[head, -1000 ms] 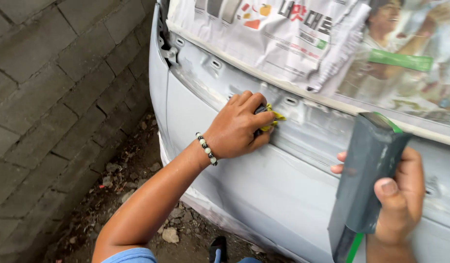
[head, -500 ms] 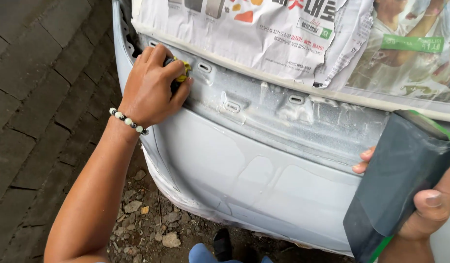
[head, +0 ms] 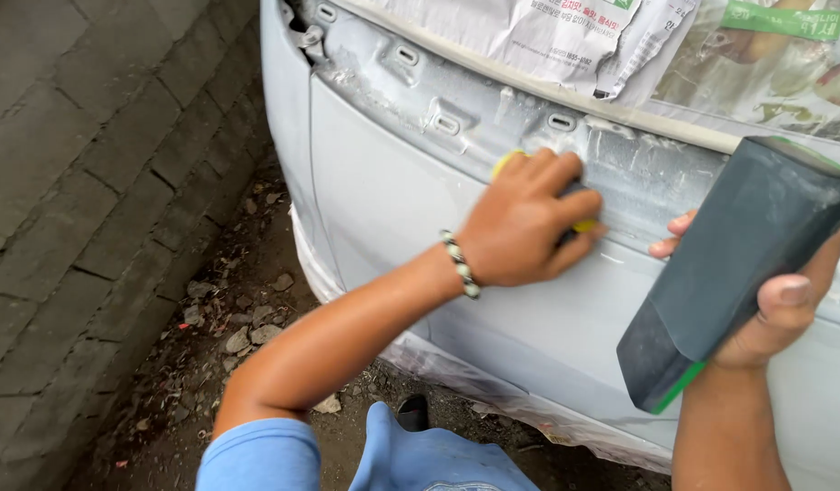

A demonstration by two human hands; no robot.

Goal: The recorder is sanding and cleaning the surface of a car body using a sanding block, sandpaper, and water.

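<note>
Yellow pad [head: 585,224] pressed to grey panel [head: 383,182] under left hand [head: 524,223] fingers; right hand [head: 770,305] fingers clenched around dark block [head: 729,273].

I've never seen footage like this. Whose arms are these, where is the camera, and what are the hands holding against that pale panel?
There is no machine here: these are a person's two bare arms, filmed by one camera worn on their head and looking down. The big pale grey surface is a car body panel, primed and dull, with slots along its upper ledge. Above it, newspaper sheets are taped on as masking. The left hand, with a beaded bracelet on its wrist, presses a small yellow pad flat on the ledge; most of the pad is hidden under the fingers. The right hand grips a dark grey block with a green edge, held close to the panel. Below are stony ground and paving bricks.
</note>
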